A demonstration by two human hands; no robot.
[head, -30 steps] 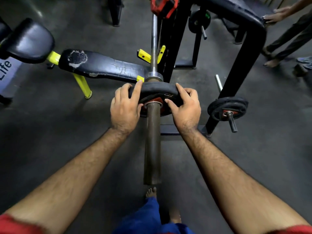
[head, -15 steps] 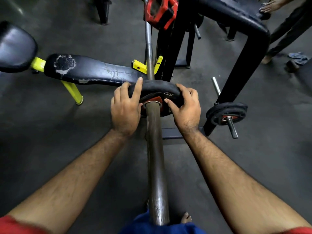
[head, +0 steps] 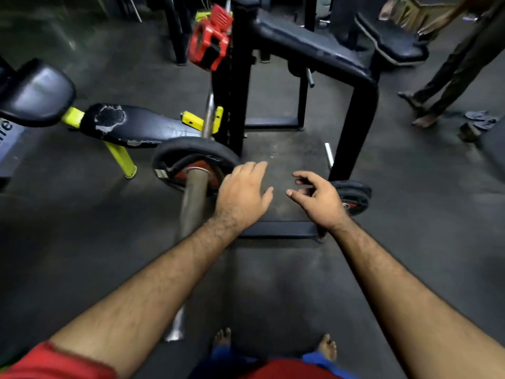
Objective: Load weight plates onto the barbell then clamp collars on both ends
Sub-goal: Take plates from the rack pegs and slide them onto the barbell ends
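Both your hands have come off the weight plate (head: pixel 195 162), which now sits seated far along the barbell (head: pixel 194 198). Your left hand (head: pixel 243 195) and right hand (head: pixel 318 199) hang open and empty, right of the sleeve. A second plate (head: pixel 355 196) on its peg lies just beyond your right hand, the nearer one; the red collar (head: pixel 209 47) hangs far up the bar.

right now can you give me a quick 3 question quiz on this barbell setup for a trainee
1. True or false: the left hand grips the weight plate on the barbell sleeve.
2. Which colour is the collar hanging up by the rack? A) yellow B) red C) blue
3. Fill in: the spare plate beyond the right hand sits on a peg of the black ____.

Key
1. False; both hands are off it, fingers relaxed.
2. B
3. frame
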